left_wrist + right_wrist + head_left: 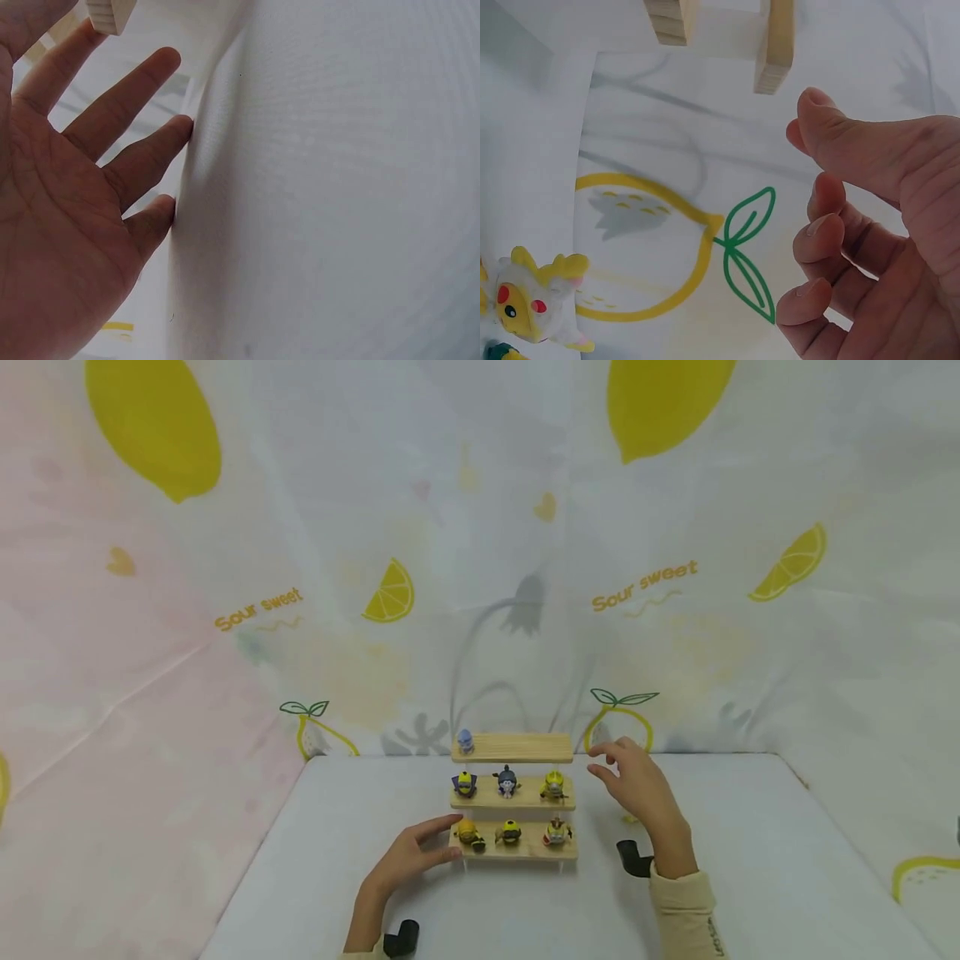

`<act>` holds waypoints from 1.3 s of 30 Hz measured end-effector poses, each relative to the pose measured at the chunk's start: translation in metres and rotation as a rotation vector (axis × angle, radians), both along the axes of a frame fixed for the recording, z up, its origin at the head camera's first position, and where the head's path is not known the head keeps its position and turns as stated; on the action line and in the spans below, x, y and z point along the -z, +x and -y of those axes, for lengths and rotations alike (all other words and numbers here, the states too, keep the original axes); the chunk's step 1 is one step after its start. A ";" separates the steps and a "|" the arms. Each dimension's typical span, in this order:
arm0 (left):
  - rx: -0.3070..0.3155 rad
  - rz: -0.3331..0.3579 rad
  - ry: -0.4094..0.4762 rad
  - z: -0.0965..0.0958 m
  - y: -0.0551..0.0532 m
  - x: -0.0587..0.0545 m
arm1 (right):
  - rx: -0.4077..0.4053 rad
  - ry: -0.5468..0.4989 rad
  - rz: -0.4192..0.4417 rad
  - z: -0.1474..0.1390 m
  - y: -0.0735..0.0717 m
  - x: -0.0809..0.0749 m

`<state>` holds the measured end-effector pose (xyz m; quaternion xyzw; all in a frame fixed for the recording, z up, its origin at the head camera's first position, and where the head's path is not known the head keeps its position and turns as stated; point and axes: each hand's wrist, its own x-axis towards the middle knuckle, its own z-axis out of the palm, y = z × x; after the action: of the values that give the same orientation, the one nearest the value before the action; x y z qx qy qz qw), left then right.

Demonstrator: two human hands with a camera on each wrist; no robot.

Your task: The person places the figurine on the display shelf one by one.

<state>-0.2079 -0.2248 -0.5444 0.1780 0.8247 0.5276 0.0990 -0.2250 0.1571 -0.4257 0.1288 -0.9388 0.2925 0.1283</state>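
A three-tier wooden display shelf (528,747) stands on the table. My left hand (408,860) is at the left end of its lowest tier, fingers straight and spread; in the left wrist view a fingertip meets the wooden end (112,16). Beside the top tier's right end, my right hand (637,781) hovers with loosely bent fingers and nothing in them. A small blue figurine (465,742) sits at the top tier's left. The middle tier carries three figurines, among them a grey one (507,782); the lowest also bears three, an orange-yellow one (470,835) leftmost.
White and yellow figurine (529,296), red-cheeked, shows low in the right wrist view, near other partly cut-off pieces. The white table (315,827) meets a lemon-print cloth backdrop (337,510) right behind the shelf. Black curved pieces (634,858) sit at both wrists.
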 end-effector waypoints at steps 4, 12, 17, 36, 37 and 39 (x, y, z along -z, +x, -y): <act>0.002 0.003 -0.005 0.001 -0.001 -0.002 | 0.031 0.009 -0.032 -0.003 0.001 0.004; 0.004 0.005 0.001 0.001 -0.002 0.001 | 0.050 0.052 -0.060 -0.014 0.006 0.013; 0.003 0.004 0.004 0.000 -0.003 0.002 | 0.065 0.087 -0.066 -0.024 0.009 0.020; -0.014 0.019 -0.013 0.000 -0.001 0.002 | 0.077 0.196 0.085 -0.042 0.017 0.034; -0.016 0.016 -0.018 0.000 -0.001 0.002 | 0.075 0.197 0.090 -0.043 0.016 0.035; -0.017 0.011 -0.023 0.000 -0.001 0.001 | 0.077 0.211 0.094 -0.044 0.016 0.037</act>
<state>-0.2086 -0.2244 -0.5455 0.1671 0.8316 0.5199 0.1011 -0.2089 0.2009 -0.4624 0.0916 -0.9736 0.1926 0.0812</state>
